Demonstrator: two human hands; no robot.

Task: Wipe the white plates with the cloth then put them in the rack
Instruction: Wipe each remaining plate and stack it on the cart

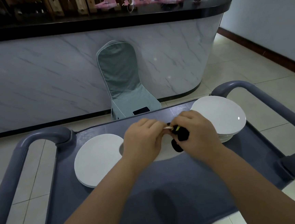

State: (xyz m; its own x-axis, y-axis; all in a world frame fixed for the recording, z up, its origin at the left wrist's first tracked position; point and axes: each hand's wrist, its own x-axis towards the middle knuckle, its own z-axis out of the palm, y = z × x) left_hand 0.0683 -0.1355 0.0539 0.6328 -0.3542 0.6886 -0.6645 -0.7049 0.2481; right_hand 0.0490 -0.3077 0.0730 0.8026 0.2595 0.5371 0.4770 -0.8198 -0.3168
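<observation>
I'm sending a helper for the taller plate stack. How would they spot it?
Start at the grey cart. At its far right corner, beyond the right hand, stands the taller plate stack. Unlike the low pile at the left, it shows several rims and a glossy top.

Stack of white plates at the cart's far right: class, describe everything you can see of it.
The stack of white plates holds several round, glossy plates, ceramic by the look, lying flat and aligned; their rims show layered at the near edge. A small glint sits on the top plate. It stands on the grey cart top, beside the curved handle. The right hand overlaps its left edge in view; contact cannot be told.
</observation>
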